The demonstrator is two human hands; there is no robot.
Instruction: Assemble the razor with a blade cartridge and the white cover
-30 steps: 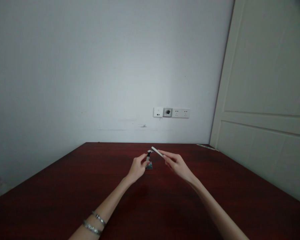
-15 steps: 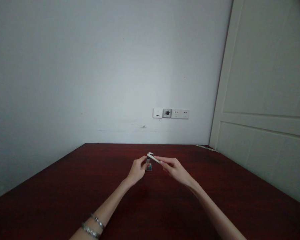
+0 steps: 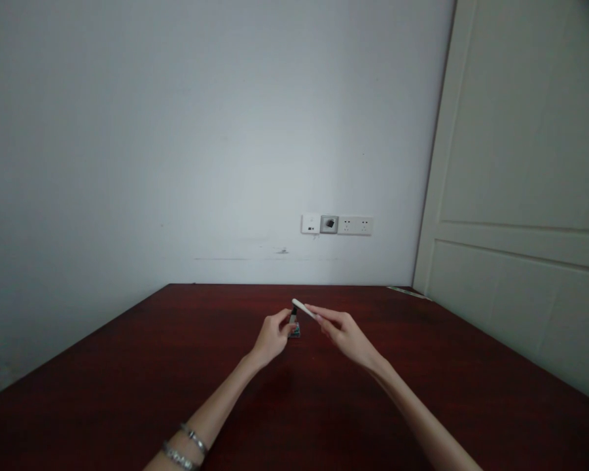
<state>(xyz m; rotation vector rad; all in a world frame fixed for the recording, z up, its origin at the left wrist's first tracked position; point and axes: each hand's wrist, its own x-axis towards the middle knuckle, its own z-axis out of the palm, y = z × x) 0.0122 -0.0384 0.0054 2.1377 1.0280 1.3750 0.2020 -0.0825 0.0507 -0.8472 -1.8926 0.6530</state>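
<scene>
My left hand (image 3: 275,331) is closed around a small upright piece with a light body and black upper part (image 3: 293,315). Just behind and below its fingertips is a small clear, greenish base (image 3: 295,331) on the table; the fingers partly hide how the two join. My right hand (image 3: 340,330) pinches the near end of a slim white object (image 3: 303,307), seen almost edge-on. This white piece slants up to the left, and its rounded far end is at the top of the black part. I cannot tell whether they are fastened together.
The dark red table (image 3: 226,418) reaches back to a pale wall (image 3: 226,144) with sockets (image 3: 355,226) on it. A thin light strip (image 3: 408,293) lies near the back right corner. To the right stands a pale panelled door (image 3: 515,163).
The white object has turned so it shows thinner, and the white and dark part behind its far end no longer shows. Both hands keep their holds; the view has shifted slightly.
</scene>
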